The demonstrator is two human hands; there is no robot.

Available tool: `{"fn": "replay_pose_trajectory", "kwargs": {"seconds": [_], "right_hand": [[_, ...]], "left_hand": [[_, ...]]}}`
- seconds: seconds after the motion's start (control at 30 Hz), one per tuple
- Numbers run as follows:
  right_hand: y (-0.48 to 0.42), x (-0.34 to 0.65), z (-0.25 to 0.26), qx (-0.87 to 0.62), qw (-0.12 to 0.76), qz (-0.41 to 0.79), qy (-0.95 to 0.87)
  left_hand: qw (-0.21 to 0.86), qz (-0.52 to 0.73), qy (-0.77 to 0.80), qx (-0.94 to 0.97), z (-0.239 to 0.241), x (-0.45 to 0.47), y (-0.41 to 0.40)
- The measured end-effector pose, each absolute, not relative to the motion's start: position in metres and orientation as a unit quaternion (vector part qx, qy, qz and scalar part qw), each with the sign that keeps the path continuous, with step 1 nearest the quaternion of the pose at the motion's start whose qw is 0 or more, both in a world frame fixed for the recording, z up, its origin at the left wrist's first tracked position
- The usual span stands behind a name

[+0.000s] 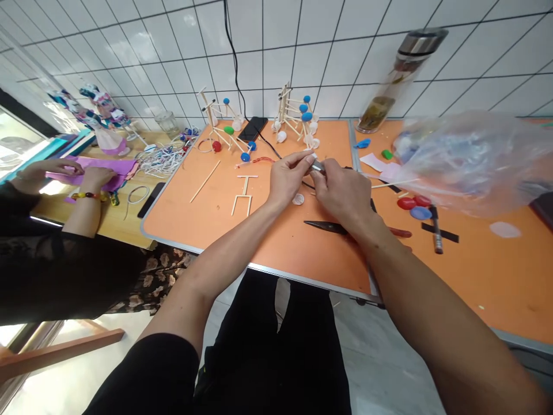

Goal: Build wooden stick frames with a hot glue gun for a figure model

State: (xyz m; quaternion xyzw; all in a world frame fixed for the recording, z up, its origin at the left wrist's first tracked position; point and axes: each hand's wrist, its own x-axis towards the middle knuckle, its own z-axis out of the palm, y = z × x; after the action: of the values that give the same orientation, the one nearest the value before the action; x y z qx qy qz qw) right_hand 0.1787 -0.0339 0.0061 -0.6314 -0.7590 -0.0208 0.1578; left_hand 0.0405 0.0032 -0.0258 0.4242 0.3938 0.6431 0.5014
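Observation:
My left hand (288,176) and my right hand (341,193) meet over the orange table (268,230). Both pinch a small grey, metallic-looking object (317,166) between thumb and fingers; I cannot make out what it is. Under my right wrist lie black scissors (328,227) with a red handle. A small white cap (298,199) sits just below my left hand. A little wooden stick frame (244,196) lies flat to the left of my hands.
Stick-and-cap models (298,118) and a phone (253,128) stand at the back. A clear plastic bag (470,158), a glass bottle (400,78), coloured caps (413,206) and a marker (436,230) are at right. Another person's hands (64,173) work on pink paper at left.

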Motion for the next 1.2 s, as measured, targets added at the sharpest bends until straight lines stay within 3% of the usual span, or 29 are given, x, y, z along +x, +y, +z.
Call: {"fn": "replay_pose_trajectory", "kwargs": {"seconds": [0.2,0.5,0.8,1.2], "right_hand": [[-0.034,0.179,0.005,-0.613,0.166,-0.015,-0.772],[-0.038,0.178,0.007,-0.584,0.258,-0.013,-0.77],[-0.038,0.18,0.002,-0.54,0.27,0.016,-0.797],[-0.043,0.171,0.01,-0.596,0.176,0.0,-0.783]], "left_hand": [[0.547,0.654,0.406,0.328,-0.024,0.03,0.009],[0.571,0.676,0.395,0.247,-0.014,0.025,0.011],[0.611,0.669,0.372,0.2,-0.008,0.023,0.008],[0.646,0.646,0.367,0.175,-0.003,0.028,0.002]]}}
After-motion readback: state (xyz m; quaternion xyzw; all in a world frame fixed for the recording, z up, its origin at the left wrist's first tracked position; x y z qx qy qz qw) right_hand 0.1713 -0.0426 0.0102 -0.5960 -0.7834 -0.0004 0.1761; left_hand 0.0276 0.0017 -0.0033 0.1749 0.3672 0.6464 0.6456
